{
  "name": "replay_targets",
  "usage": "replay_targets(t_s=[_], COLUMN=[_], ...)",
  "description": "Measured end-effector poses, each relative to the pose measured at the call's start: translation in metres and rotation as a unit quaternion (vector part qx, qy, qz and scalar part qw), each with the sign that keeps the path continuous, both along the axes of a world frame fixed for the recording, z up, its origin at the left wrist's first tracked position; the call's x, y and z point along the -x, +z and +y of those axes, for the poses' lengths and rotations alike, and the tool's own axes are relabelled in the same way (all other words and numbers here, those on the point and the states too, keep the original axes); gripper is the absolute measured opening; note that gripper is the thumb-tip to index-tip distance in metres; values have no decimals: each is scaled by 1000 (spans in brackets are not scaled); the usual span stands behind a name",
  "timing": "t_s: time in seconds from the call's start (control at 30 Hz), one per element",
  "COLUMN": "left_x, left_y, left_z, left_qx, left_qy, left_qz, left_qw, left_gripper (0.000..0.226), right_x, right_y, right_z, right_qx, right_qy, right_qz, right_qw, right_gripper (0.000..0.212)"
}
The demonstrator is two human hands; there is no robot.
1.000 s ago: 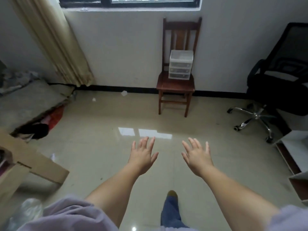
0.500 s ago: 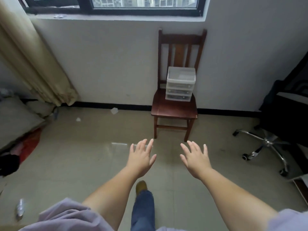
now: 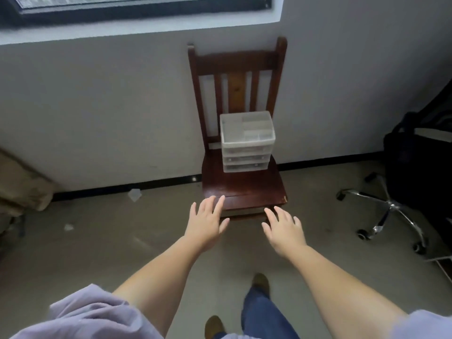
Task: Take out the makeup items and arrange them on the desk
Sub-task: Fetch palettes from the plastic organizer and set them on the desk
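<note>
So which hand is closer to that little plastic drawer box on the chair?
Left, narrowly. The left hand reaches over the seat's front edge below the drawer box; the right hand hangs short of the seat.

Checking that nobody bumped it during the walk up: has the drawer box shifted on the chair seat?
No. The drawer box sits at the back of the chair seat, right of centre, against the backrest, as before.

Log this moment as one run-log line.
phase: approach | left hand: open, empty | right hand: open, empty | plastic drawer organizer: on wooden chair seat, untouched | makeup items: none visible
</note>
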State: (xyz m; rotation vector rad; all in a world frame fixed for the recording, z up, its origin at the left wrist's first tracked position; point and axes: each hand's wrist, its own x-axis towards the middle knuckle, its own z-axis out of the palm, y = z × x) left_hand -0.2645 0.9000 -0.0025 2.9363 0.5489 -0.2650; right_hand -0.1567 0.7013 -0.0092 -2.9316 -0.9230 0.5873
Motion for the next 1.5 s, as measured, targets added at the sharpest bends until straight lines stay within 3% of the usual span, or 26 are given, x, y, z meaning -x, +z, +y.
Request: replay_targets(t_s=[0.37,0.5,0.6,0.67,0.77,0.83,0.9,1.1,1.5], left_x=[-214,-268,-292,-297,-298,-298,-298,-297,-298], left_y=[-40,-66,-92,-110,-130,-138,-143,-147,-149], left_z=[70,92,112,123,131,132,133,135,133], left_qx=[28,35,15,8,-1,-9,-16,-21,-20], left_qy=[28,11,-13,-30,-60,-67,-70,-72,-66], left_qz=[-15,-12,-4,-3,-24,-54,-75,-68,-28], left_qw=[999,999,1000,1000,998,996,995,995,997], left_gripper=[64,63,62,61,65,70,72,67,66], right_x=[-203,-252,-275,-284,-297,-306,-311,-308,-242], right_y=[-57,-91,-118,-134,-155,-165,-173,-181,-210], right_z=[94,133,170,196,226,238,244,251,175], right_qx=[-11,-92,-173,-249,-376,-437,-452,-457,-403], right_qy=[0,-114,-222,-355,-550,-621,-661,-670,-665], right_qz=[93,205,255,335,437,451,443,462,516], right_qw=[996,968,925,837,605,468,403,359,359], right_gripper=[50,43,34,32,36,39,40,30,29])
